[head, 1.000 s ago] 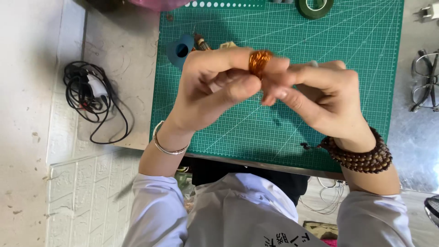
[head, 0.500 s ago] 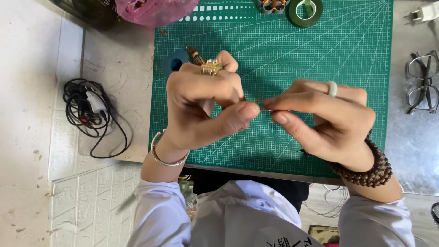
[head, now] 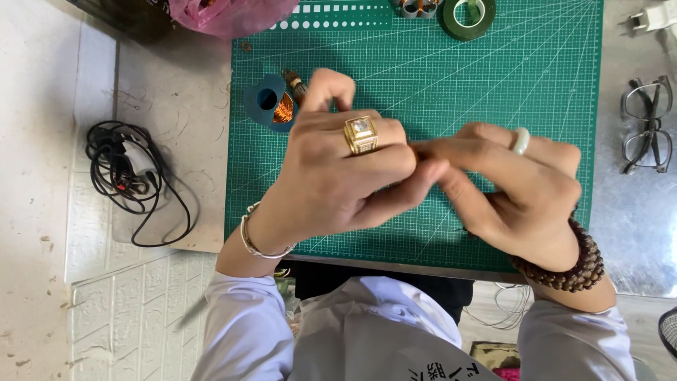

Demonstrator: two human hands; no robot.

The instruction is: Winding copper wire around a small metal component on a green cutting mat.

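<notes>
The left hand (head: pixel 338 176) and right hand (head: pixel 515 187) meet fingertip to fingertip over the middle of the green cutting mat (head: pixel 508 77), pinched together on something too small to see; whatever they grip is hidden between thumb and finger, so I cannot tell what it is. A second ago an orange coil of wire sat on top of the fingers; it no longer shows there, and half a second ago the hands sat slightly further up the mat, with the left thumb more clearly on view. The gold ring (head: pixel 361 134) on the left hand now faces straight up, and a pale band (head: pixel 520 140) sits on a right finger. A silver bangle (head: pixel 257 240) circles the left wrist, dark wooden beads (head: pixel 571 264) the right.

Behind the left hand a blue spool of copper wire (head: pixel 271 102) lies on the mat, partly covered by the fingers. At the far edge a roll of green tape (head: pixel 467 14) is cut off by the frame, as is a pink bag (head: pixel 233 14). Spectacles (head: pixel 645 123) lie to the right of the mat, a black cable (head: pixel 130 176) coiled to its left.
</notes>
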